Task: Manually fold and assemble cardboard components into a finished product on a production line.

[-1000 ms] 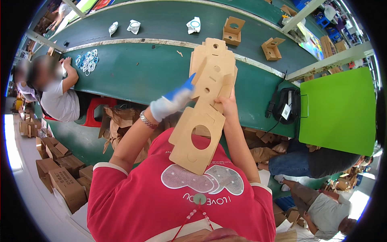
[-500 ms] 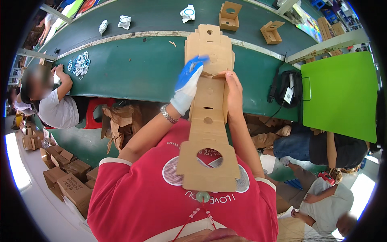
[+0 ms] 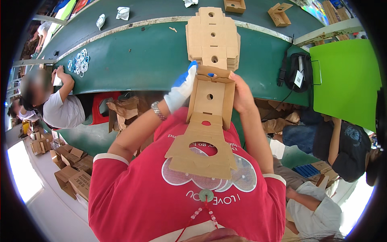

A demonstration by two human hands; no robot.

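A partly folded brown cardboard box (image 3: 201, 105) is held in front of my chest, its far end wall and both side walls standing up. Its long flap, with a large round hole (image 3: 176, 152), hangs toward me over the red shirt. My left hand (image 3: 182, 88), in a white glove with blue fingertips, grips the far left corner; some blue shows through the hole in the end wall. My bare right hand (image 3: 243, 96) closes around the far right corner and side wall. Just beyond lies a stack of flat cardboard blanks (image 3: 200, 42) with small round holes.
Small white wrapped packets (image 3: 123, 13) and folded boxes (image 3: 279, 15) are on the dark far strip. Blue and white rings (image 3: 79, 63) lie left, near a seated person (image 3: 60, 101). A black bag (image 3: 300, 74) and green panel (image 3: 342, 76) stand at the right.
The box's end and side walls have come up, and it has moved off the stack toward me. My left hand has shifted from over the blank to the corner.
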